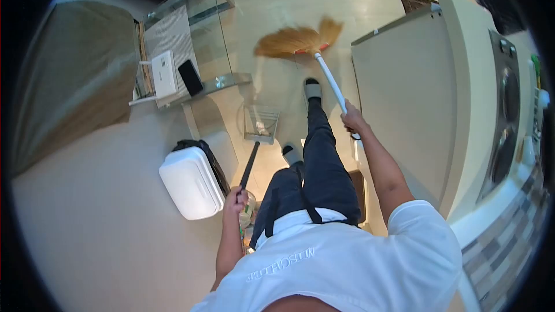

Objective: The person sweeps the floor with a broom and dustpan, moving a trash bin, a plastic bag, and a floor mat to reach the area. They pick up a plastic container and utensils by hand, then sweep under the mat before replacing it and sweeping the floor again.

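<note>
My right hand is closed round the white handle of a broom. The broom's tan bristles fan out over the floor ahead of my feet, slightly smeared by motion. In my left hand is the dark handle of a long-handled dustpan. Its pan rests on the floor left of my feet, with some small pale bits in it that I cannot make out. The broom head and the pan are apart.
A glass table with a white router and a black phone stands at the left. Below it is a white-lidded bin. A counter with a stove borders the right side. Pale floor extends ahead.
</note>
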